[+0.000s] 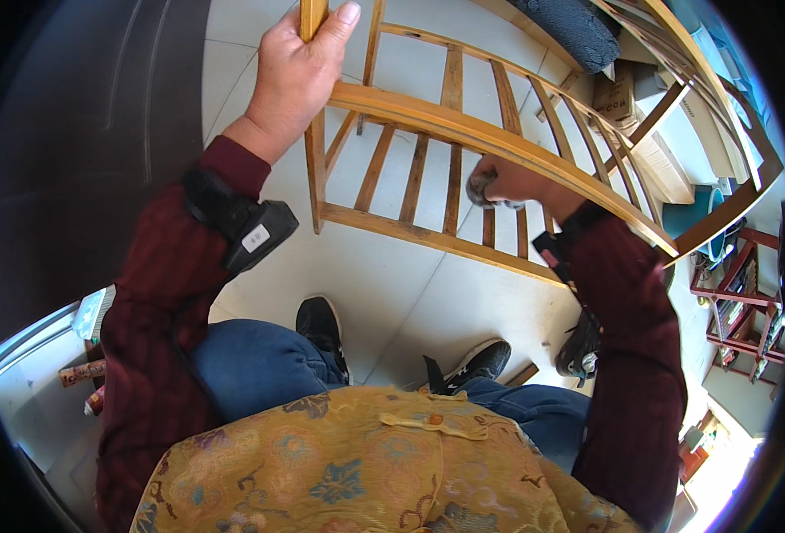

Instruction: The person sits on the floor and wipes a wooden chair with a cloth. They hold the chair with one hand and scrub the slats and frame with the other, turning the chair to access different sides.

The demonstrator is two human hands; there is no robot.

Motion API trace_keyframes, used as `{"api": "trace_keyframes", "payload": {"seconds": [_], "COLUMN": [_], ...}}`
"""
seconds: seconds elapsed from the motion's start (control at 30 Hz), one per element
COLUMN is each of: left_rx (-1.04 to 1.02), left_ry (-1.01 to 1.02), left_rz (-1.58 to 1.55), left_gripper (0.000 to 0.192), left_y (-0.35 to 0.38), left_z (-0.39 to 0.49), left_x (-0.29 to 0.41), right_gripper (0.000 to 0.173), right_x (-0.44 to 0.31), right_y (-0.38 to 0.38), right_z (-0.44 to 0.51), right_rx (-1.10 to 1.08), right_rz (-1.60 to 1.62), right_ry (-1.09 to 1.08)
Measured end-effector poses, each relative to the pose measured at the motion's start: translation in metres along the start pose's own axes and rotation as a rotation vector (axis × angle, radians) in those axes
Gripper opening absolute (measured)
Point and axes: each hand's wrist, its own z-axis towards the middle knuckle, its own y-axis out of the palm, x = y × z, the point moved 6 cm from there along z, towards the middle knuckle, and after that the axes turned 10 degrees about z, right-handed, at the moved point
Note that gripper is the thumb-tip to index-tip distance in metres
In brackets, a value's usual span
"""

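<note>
A slatted wooden rack (432, 110) lies or stands on the tiled floor in front of me, its slats running between long rails. My left hand (299, 76) is wrapped around a wooden upright (313, 18) of the rack at the top of the view. Below the curved front rail, my right hand (522, 181) reaches in over the lower slats. It grips a crumpled grey cloth or pad (480, 186), whose exact material I cannot tell. The pad is close to the slats; whether it touches them is unclear.
A dark panel (66, 100) borders the left side. Cardboard boxes (662, 163), a teal bin (692, 216) and a dark red shelf (742, 293) stand at the right. A dark textured roll (572, 30) is at the top. My shoes (319, 323) are close to the rack's near edge.
</note>
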Motion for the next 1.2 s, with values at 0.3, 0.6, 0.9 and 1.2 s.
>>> {"api": "trace_keyframes", "payload": {"seconds": [0.3,0.6,0.9,1.2], "left_rx": [-0.045,-0.043,-0.045,-0.066], "left_ry": [0.016,0.024,0.034,0.034], "left_rz": [-0.002,-0.033,-0.019,-0.057], "left_gripper": [0.03,0.029,0.03,0.03], "left_y": [-0.002,-0.001,-0.003,-0.003], "left_z": [0.0,0.0,-0.001,0.004], "left_x": [0.003,0.001,-0.001,-0.001], "right_gripper": [0.044,0.037,0.025,0.043], "right_x": [-0.087,-0.136,-0.152,-0.15], "right_y": [0.013,0.06,0.088,0.072], "right_z": [0.051,0.017,0.058,-0.005], "right_rx": [0.25,-0.12,-0.039,0.113], "right_rz": [0.474,0.586,1.663,1.232], "right_ry": [-0.154,-0.437,-0.164,-0.303]}}
